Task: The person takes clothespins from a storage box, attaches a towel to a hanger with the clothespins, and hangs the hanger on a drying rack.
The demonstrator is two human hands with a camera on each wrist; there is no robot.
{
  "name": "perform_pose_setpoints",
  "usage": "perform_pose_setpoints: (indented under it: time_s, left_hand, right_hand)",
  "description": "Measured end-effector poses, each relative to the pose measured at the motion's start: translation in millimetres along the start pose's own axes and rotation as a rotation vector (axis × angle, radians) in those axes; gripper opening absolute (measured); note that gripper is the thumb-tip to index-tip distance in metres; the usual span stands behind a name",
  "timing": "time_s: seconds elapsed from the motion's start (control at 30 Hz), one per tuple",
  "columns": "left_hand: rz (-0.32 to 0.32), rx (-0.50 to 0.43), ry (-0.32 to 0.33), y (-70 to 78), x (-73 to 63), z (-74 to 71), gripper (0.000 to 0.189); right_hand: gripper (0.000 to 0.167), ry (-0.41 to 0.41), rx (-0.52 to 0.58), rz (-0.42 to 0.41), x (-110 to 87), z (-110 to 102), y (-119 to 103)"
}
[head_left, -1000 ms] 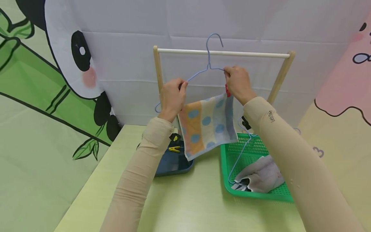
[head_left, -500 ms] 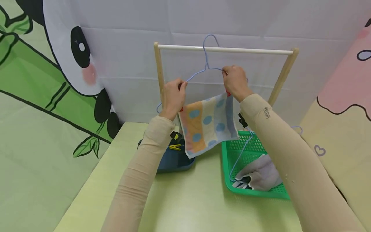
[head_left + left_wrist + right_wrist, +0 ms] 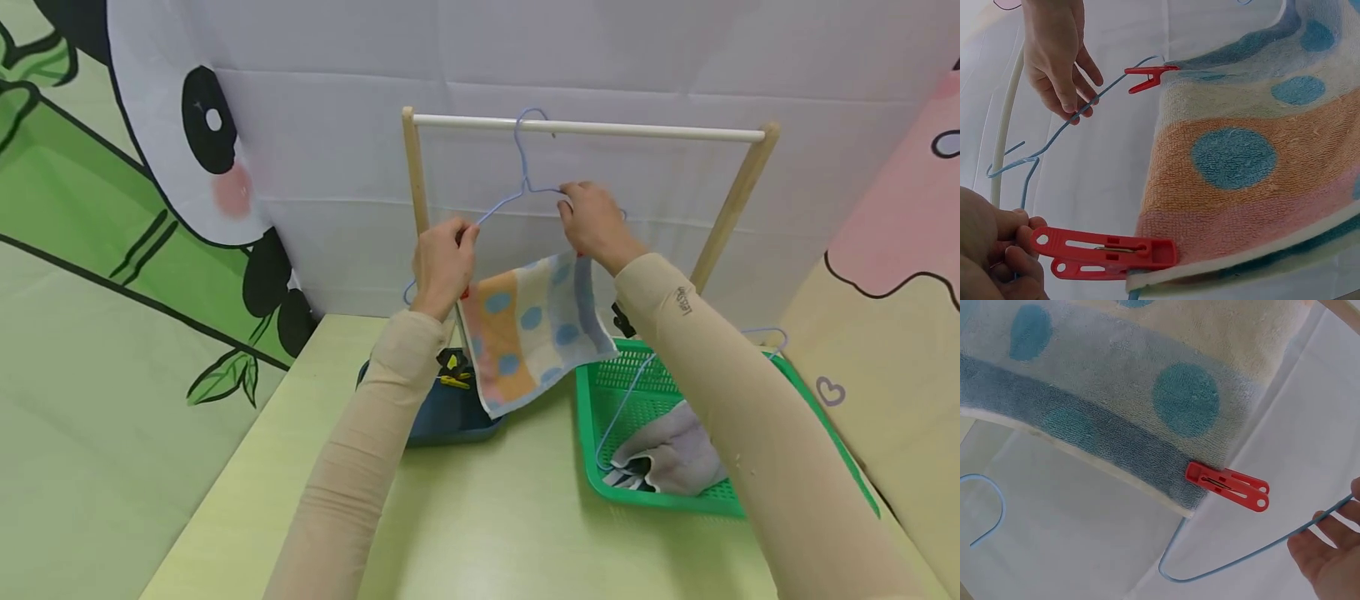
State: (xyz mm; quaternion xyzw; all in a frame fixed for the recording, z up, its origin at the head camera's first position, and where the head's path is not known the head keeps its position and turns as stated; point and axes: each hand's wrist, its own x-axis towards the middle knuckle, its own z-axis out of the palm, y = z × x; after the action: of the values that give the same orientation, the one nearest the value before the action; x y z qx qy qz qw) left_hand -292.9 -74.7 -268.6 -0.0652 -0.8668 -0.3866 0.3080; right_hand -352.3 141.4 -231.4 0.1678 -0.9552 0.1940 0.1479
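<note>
By the left hand (image 3: 444, 265) and the right hand (image 3: 596, 221), the light-blue wire hanger (image 3: 525, 180) is pinched at its two shoulders. A striped, blue-dotted terry towel (image 3: 531, 340) is hung beneath by red plastic clothespins (image 3: 1107, 253). The hook is looped over a white rail (image 3: 645, 130). A green plastic basket (image 3: 585, 433) is set on the pale-yellow tabletop (image 3: 465, 517).

Table (image 3: 480, 533), pale yellow-green. Directly on it: blue tray (image 3: 453, 434) toward the far left corner, in from the left edge; green basket (image 3: 675, 502) by the right edge. Tray and basket apart.
</note>
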Motion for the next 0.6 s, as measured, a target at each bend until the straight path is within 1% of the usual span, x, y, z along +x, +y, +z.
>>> perform_pose_setpoints:
  time_s: [0.2,0.4,0.6]
  left_hand:
    - [-0.018,0.018,0.001,-3.8,-2.8,-0.5,0.021]
    - [-0.047,0.033,-0.006,-8.0,-3.2,0.4,0.023]
    - [-0.074,0.024,-0.004,-13.0,-3.1,0.4,0.024]
  right_hand:
    - [0.049,-0.073,-0.010,-0.069,-1.6,4.6,-10.5]
    - [0.051,-0.133,-0.022,-0.100,-2.1,4.7,-21.4]
    - [0.051,-0.154,-0.030,-0.136,-2.5,7.2,-27.0]
